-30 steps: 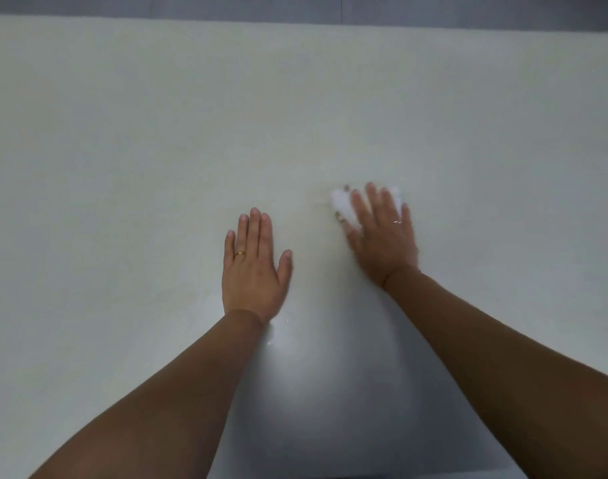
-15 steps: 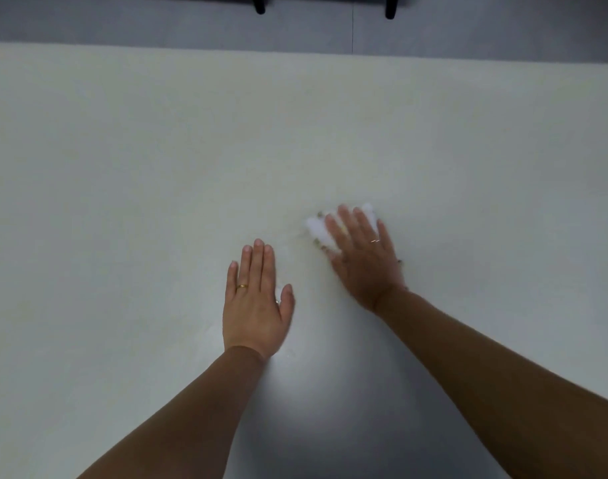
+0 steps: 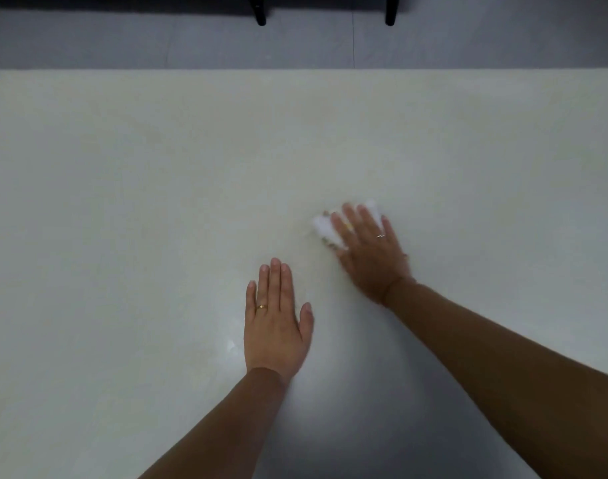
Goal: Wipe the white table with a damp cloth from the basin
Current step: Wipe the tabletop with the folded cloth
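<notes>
A: White cloth (image 3: 325, 229), where?

B: Under the right hand (image 3: 371, 257), right of centre on the table (image 3: 157, 167). Pressed down with straight fingers, not clenched round it.

A: And the left hand (image 3: 275, 326)?

B: Laid flat on the table nearer the body, fingers straight and together, holding nothing.

A: How far along?

B: Mid-wipe, probably. Showed a wet sheen (image 3: 231, 344) beside the left hand. Looked dull, likely still unwiped, toward the far edge and both sides. Saw no basin anywhere.
</notes>
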Available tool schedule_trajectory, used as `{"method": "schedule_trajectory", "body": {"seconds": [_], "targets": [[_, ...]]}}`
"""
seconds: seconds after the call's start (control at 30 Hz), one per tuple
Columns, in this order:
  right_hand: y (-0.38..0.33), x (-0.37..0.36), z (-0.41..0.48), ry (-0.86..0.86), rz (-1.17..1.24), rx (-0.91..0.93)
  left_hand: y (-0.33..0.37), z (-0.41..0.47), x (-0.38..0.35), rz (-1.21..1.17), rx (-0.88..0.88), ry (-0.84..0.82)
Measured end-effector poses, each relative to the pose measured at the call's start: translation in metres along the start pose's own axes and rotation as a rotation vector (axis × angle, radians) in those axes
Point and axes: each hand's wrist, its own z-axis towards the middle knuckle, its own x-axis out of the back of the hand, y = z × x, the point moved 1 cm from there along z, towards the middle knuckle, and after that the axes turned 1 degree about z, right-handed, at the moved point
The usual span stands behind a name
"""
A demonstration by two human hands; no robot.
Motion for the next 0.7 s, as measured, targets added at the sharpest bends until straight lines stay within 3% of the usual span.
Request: {"method": "schedule_trajectory", "body": {"seconds": [0.1, 0.17, 0.23, 0.3, 0.37, 0.43, 0.57, 0.7], "targets": [[0.010, 0.005, 0.013, 0.045, 0.159, -0.468, -0.001, 0.000, 0.002, -0.035, 0.006, 0.014], [-0.023, 0.003, 0.018, 0.046, 0.149, -0.600, 0.001, 0.001, 0.004, -0.060, 0.004, 0.017], [-0.061, -0.003, 0.016, 0.036, 0.086, -0.428, 0.006, 0.008, 0.010, -0.084, -0.003, 0.029], [-0.074, -0.002, 0.009, -0.018, 0.070, -0.114, 0.010, 0.025, 0.018, -0.086, -0.032, 0.053], [-0.051, 0.005, 0.013, -0.032, 0.067, 0.138, 0.011, 0.049, 0.027, -0.081, -0.094, 0.067], [-0.020, 0.010, 0.022, -0.022, -0.004, 0.223, 0.010, 0.076, 0.034, -0.072, -0.126, 0.085], [0.032, 0.017, 0.054, 0.018, 0.045, -0.158, 0.003, 0.121, 0.030, -0.043, -0.043, 0.082], [0.013, 0.015, 0.075, 0.067, 0.151, -0.535, -0.006, 0.127, 0.016, 0.026, -0.042, 0.059]]}}
